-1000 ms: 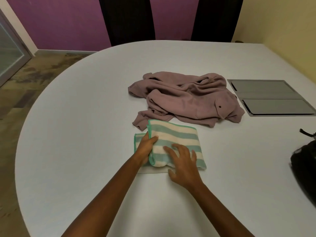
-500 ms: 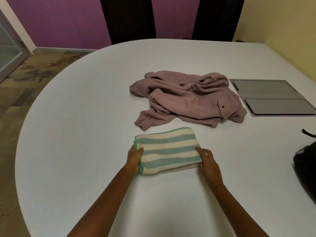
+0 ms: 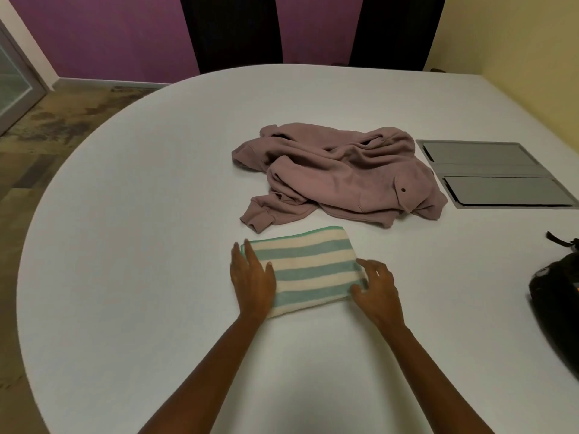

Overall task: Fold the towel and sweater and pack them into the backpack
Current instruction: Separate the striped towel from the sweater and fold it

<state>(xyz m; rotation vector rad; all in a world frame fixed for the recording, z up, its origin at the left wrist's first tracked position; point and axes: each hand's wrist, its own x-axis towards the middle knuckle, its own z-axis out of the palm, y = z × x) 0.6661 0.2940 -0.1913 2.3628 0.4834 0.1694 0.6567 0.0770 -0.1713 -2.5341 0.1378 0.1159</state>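
Note:
A green-and-cream striped towel (image 3: 308, 267) lies folded into a small rectangle on the white table (image 3: 141, 245). My left hand (image 3: 252, 278) rests flat on its left end, fingers spread. My right hand (image 3: 376, 291) touches its right end with the fingers loosely curled and apart. A mauve sweater (image 3: 341, 177) lies crumpled just beyond the towel. The black backpack (image 3: 557, 296) sits at the right edge of the view, mostly cut off.
A grey flap panel (image 3: 495, 173) is set into the table to the right of the sweater. The table's curved edge runs along the left, with floor beyond. Two dark chair backs (image 3: 232, 29) stand at the far side.
One second ago my hands were laying one half of the towel over the other. Half a second ago they held both ends. Now the left palm lies flat on top and the right has loosened.

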